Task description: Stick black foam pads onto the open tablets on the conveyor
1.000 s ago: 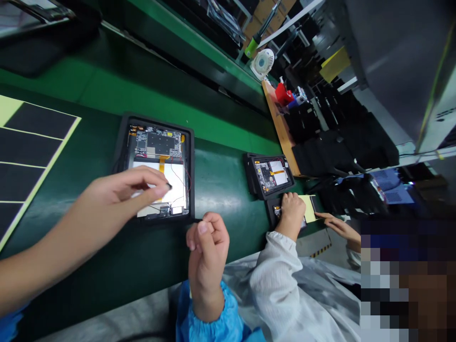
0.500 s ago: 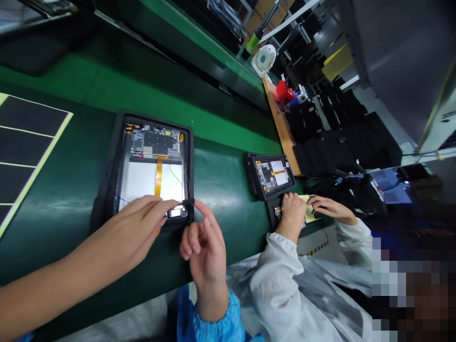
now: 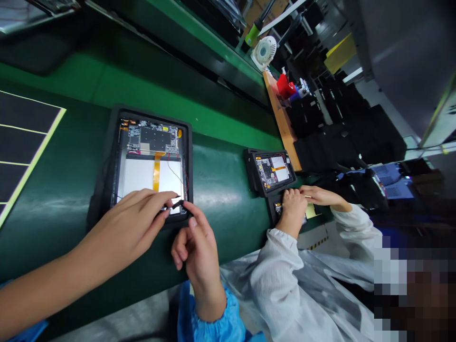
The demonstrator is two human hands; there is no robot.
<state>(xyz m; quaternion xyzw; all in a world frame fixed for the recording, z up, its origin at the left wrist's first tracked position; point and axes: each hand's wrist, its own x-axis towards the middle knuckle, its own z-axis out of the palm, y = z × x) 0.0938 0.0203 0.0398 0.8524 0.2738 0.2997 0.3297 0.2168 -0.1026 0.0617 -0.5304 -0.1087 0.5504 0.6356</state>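
An opened tablet (image 3: 139,171) lies in a black foam tray (image 3: 190,156), with its circuit board (image 3: 155,138), silvery battery and orange ribbon cable showing. My left hand (image 3: 137,216) reaches over the tablet's near edge, its thumb and index finger pinched on a small black strip (image 3: 177,204) at the near right corner. The outstretched index fingertip of my right hand (image 3: 201,251) touches the strip's other end. Its thumb stands apart and the other fingers are loosely curled. Part of the battery is hidden beneath my left hand.
To the right, a co-worker's hands (image 3: 294,209) work at another tray beside a small opened tablet (image 3: 273,170). A sheet of black strips (image 3: 24,137) lies at the left. A white fan (image 3: 264,51) and red container (image 3: 285,86) stand at the back.
The black strip and both my hands have shifted slightly left, and the strip now looks bent. The co-worker's far hand has moved up and left.
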